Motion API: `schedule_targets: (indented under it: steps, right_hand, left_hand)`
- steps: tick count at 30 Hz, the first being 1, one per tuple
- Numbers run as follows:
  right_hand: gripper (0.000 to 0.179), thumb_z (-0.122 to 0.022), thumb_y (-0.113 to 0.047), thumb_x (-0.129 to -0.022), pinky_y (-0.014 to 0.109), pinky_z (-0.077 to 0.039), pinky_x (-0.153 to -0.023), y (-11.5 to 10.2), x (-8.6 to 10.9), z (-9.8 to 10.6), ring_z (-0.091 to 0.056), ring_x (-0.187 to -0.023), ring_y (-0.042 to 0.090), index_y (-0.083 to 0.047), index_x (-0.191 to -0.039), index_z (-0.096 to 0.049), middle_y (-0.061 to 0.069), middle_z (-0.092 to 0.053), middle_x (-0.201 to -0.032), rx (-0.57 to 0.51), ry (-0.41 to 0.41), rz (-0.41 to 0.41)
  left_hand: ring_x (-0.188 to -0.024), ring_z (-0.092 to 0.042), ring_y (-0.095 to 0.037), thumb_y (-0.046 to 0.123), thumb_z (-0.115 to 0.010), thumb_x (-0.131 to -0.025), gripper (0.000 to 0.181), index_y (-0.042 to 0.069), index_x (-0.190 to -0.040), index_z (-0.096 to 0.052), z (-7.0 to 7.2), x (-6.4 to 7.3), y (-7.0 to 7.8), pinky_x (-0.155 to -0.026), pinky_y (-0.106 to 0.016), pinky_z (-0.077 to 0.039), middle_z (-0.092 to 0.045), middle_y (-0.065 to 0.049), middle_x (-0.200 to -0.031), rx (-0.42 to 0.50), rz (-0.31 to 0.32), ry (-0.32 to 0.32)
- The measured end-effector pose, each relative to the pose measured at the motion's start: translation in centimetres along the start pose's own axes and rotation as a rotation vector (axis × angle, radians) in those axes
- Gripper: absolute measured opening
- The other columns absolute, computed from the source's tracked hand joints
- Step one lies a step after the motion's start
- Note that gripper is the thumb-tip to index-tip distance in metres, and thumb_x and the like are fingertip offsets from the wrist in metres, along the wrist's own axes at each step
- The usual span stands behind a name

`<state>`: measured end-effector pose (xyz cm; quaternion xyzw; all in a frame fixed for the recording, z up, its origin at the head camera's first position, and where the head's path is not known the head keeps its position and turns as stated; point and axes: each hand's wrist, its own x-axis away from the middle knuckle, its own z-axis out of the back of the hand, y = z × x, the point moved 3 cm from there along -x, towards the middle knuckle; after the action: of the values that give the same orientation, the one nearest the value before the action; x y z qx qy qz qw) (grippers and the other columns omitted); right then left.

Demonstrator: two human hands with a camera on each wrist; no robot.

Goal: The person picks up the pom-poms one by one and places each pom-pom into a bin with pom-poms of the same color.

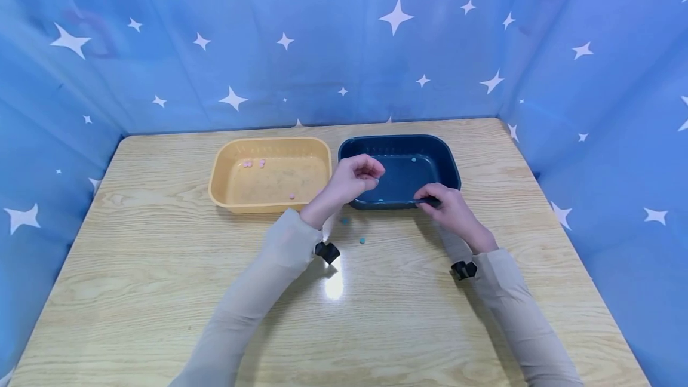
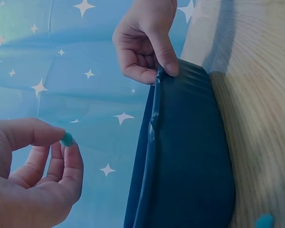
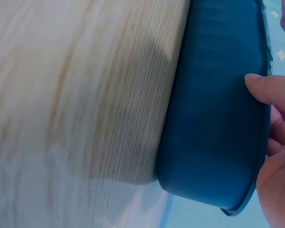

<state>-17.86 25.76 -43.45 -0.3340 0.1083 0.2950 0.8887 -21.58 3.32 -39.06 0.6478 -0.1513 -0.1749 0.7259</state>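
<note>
In the left wrist view, my left hand (image 2: 35, 178) pinches a small teal ball (image 2: 66, 138) between thumb and fingertips. That hand (image 1: 352, 179) hangs over the left part of the dark blue basin (image 1: 399, 179) in the head view. My right hand (image 1: 450, 211) grips the basin's near rim toward its right end. Its thumb lies on the outer wall and its fingers curl inside, as the right wrist view shows of the hand (image 3: 281, 111) and basin (image 3: 213, 114). Inside the basin lies a teal ball (image 1: 414, 160), with another (image 1: 381, 200) by the near wall.
Left of the blue basin stands a yellow basin (image 1: 269, 205) with several small pink balls (image 1: 262, 163) in it. Two teal balls, one nearer (image 1: 362, 240) and one farther (image 1: 344, 220), lie on the wooden table (image 1: 134, 255). A blue starry curtain (image 1: 349, 64) surrounds the table's back and sides.
</note>
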Motion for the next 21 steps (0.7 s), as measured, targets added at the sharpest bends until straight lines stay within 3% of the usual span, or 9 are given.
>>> schedule_targets:
  steps: [12,21]
  right_hand:
    - [0.020,-0.070,0.011,-0.075,0.025,-0.051,-0.067,0.1,0.0,0.1,-0.060,-0.078,0.017,-0.004,-0.086,-0.065,0.005,-0.066,-0.085,-0.008,0.012,0.011]
    - [0.020,-0.069,0.012,-0.075,0.030,-0.052,-0.068,0.2,-0.1,0.0,-0.060,-0.078,0.018,-0.004,-0.086,-0.065,0.006,-0.066,-0.085,-0.021,0.007,0.000]
  left_hand:
    - [-0.093,-0.058,-0.020,-0.006,-0.058,-0.087,0.019,-0.001,-0.106,-0.062,-1.3,-2.7,0.5,-0.082,-0.022,-0.050,-0.061,-0.017,-0.107,0.010,0.026,0.007]
    - [-0.092,-0.057,-0.019,-0.005,-0.059,-0.087,0.019,-0.001,-0.105,-0.063,-1.8,-4.5,0.4,-0.082,-0.022,-0.049,-0.063,-0.013,-0.105,0.052,0.062,0.025]
